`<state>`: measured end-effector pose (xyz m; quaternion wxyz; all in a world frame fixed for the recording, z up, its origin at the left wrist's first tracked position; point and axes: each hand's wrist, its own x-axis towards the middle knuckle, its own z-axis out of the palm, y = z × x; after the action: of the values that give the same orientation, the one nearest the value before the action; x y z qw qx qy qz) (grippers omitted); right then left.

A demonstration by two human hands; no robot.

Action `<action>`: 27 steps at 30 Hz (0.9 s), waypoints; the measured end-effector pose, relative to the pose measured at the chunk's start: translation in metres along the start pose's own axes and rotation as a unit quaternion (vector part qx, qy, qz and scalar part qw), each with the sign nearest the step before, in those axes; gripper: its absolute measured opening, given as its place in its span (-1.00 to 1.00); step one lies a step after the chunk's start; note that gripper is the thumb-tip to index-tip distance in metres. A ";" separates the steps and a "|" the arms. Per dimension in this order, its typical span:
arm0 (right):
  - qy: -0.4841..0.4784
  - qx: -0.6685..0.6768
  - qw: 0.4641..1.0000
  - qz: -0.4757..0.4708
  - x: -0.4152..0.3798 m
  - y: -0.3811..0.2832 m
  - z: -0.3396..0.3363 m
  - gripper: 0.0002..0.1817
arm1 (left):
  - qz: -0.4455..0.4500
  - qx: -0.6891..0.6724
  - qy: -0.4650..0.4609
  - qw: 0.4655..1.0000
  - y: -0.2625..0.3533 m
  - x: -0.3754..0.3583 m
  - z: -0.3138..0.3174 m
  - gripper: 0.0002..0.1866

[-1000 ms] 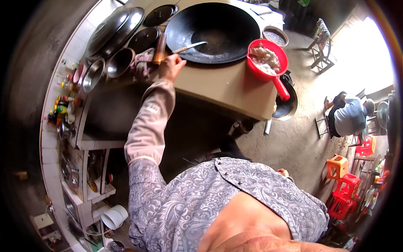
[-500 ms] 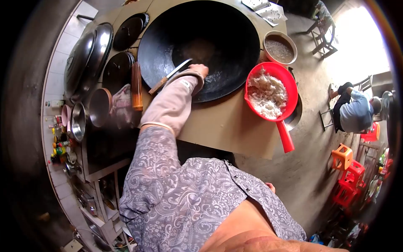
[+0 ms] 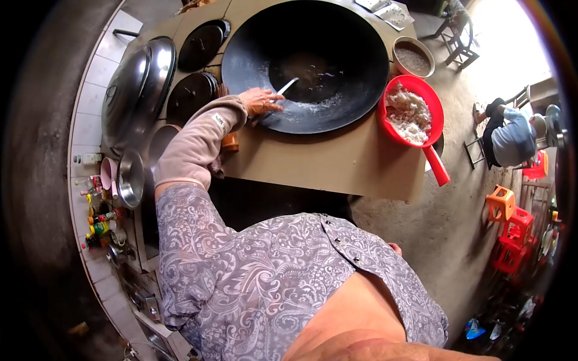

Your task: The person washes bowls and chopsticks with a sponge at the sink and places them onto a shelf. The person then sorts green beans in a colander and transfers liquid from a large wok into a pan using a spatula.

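The left hand (image 3: pixel 262 102) lies over the knife (image 3: pixel 289 86) at the wok's (image 3: pixel 337 66) near left rim, hiding its handle, so whether that grip pinches it I cannot tell; the right hand (image 3: pixel 394 248) shows only a sliver past the shirt (image 3: pixel 271 271), its grip unreadable. The sleeve (image 3: pixel 201 132) partly covers a brown brush (image 3: pixel 230 142), with dark pot lids (image 3: pixel 200 45) and big metal lids (image 3: pixel 135 90) farther left. Right of the wok, a red scoop (image 3: pixel 436 114) of rice (image 3: pixel 408 114) overhangs the desk (image 3: pixel 337 162) beside a bowl (image 3: pixel 428 58).
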<state>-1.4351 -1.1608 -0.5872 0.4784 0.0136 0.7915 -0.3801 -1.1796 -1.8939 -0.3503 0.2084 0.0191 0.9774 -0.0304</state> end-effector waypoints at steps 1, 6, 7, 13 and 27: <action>-0.023 0.030 0.999 -0.017 -0.002 -0.005 0.003 -0.80 | 0.018 0.010 -0.002 1.000 0.002 -0.005 0.000 -0.56; 0.003 0.031 1.000 0.001 -0.015 -0.014 0.009 -0.79 | -0.008 -0.160 0.175 0.971 0.014 -0.008 0.005 -0.71; 0.006 0.032 0.999 0.007 -0.019 -0.014 0.010 -0.79 | -0.017 -0.233 0.279 0.931 0.017 -0.007 0.009 -0.74; 0.031 -0.035 0.999 -0.004 -0.038 -0.004 0.039 -0.83 | -0.155 -0.746 0.493 0.419 0.004 -0.002 -0.087 -0.56; -0.008 0.103 0.995 0.001 -0.004 -0.015 0.061 -0.82 | -0.266 -0.271 0.440 0.814 -0.022 -0.029 -0.113 -0.69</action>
<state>-1.3926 -1.2075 -0.5908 0.4812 0.0606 0.7442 -0.4593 -1.2004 -1.9094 -0.2339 -0.2635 -0.2875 0.9003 0.1932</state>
